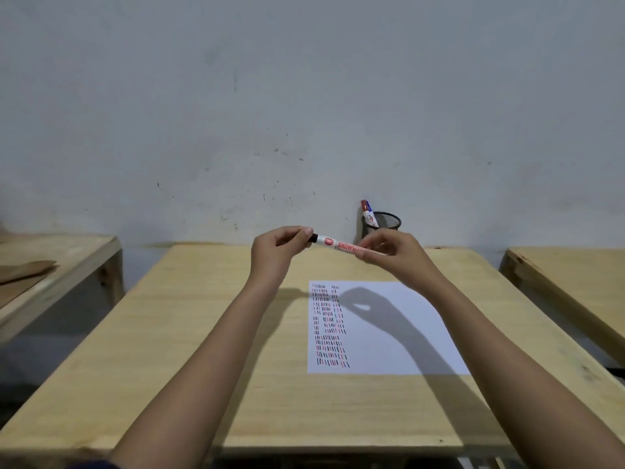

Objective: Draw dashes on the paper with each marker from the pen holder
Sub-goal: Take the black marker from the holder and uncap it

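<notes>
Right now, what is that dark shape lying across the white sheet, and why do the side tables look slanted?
Head view: the dark shape is the shadow of the right hand and forearm, falling on the paper, so light comes from above and in front; the left arm's shadow lies on the table. The slant is wide-angle distortion. The marker lettering is sharp; the dashes stay legible.

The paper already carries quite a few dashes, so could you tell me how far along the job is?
Done: the paper has black and red dashes down its left side. In hand: both hands, left and right, hold a marker above the table. Left: two markers still stand in the pen holder.
</notes>
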### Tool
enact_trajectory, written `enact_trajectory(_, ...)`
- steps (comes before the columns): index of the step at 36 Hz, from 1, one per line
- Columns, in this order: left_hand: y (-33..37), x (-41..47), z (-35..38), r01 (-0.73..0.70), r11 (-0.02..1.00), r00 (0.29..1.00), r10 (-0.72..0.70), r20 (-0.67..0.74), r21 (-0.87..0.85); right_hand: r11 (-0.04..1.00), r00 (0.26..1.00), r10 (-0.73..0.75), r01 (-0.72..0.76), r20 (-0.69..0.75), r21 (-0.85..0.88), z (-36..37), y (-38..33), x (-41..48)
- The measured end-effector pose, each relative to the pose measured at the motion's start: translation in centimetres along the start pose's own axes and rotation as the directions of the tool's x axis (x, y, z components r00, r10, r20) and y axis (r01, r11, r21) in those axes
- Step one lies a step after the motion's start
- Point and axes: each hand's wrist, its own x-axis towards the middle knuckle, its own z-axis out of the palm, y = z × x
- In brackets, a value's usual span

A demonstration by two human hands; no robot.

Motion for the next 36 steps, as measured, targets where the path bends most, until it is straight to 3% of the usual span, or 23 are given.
enact_trajectory(4, -1.1, -0.2, -0.1, 0.099, 0.982, 0.995, -0.099, 0.005, -0.158, 0.931, 0.991, 0.109, -0.075, -0.074, 0.358, 0.8, 1.1, -0.2)
enact_trajectory(8, -1.8, 0.0, 0.3, 0.138, 0.969, 0.99, -0.139, 0.012, -0.204, 0.635, 0.954, 0.291, -0.131, -0.079, 0.761, 3.0, 1.3, -0.2)
enact_trajectory(10, -2.1, 0.2, 0.7, 0.141, 0.971, 0.99, -0.14, 0.018, -0.193, 0.521, 0.942, 0.331, -0.129, -0.061, 0.844, 4.3, 1.4, -0.1)
enact_trajectory(12, -2.4, 0.4, 1.1, 0.139, 0.978, 0.99, -0.136, 0.03, -0.154, 0.483, 0.94, 0.339, -0.136, -0.042, 0.865, 5.6, 1.4, 0.1)
enact_trajectory(15, -2.7, 0.8, 1.3, 0.129, 0.988, 0.992, -0.128, 0.018, -0.083, 0.494, 0.943, 0.33, -0.127, -0.05, 0.86, 6.8, 1.6, 0.6)
enact_trajectory(19, -3.2, 1.6, 0.9, 0.144, 0.989, 0.989, -0.144, 0.013, -0.023, 0.59, 0.954, 0.278, -0.076, -0.114, 0.804, 7.3, 2.2, 1.2)
enact_trajectory(28, -4.3, 3.0, 0.8, 0.188, 0.982, 0.982, -0.187, 0.038, -0.018, 0.779, 0.969, 0.172, -0.023, -0.178, 0.627, 7.0, 3.3, 2.5)
enact_trajectory(32, -5.5, 4.0, -0.3, 0.242, 0.968, 0.97, -0.243, -0.014, -0.072, 0.82, 0.972, 0.124, 0.012, -0.198, 0.572, 6.1, 3.8, 2.9)
enact_trajectory(36, -6.2, 4.2, -1.8, 0.194, 0.974, 0.98, -0.186, -0.072, 0.118, 0.81, 0.96, 0.127, 0.045, -0.249, 0.585, 4.3, 5.0, 3.4)
